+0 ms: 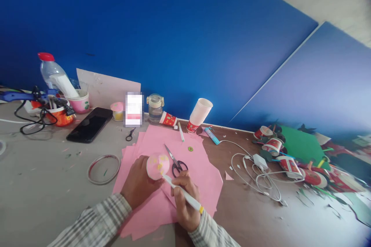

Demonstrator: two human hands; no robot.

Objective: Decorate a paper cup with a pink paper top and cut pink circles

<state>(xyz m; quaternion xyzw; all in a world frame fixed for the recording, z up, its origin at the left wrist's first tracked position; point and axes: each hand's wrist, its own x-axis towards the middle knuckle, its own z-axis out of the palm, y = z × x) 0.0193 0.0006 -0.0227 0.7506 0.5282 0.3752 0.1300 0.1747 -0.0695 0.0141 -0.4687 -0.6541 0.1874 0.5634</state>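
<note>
Fingers of the left hand wrap round a pink dome dotted with yellow, holding it just above the pink paper in the lower middle of the frame. The wrist is bent inward and the plaid sleeve runs off toward the lower left. The right hand is closed in a writing grip on a white pen. Its tip touches the dome's lower right side and its yellow end points back toward the wrist. Scissors lie on the paper just above the right hand. Left of the paper rests a ring, with a phone above it. Stacked cups lean near the blue wall, and a cable coils at right.
</note>
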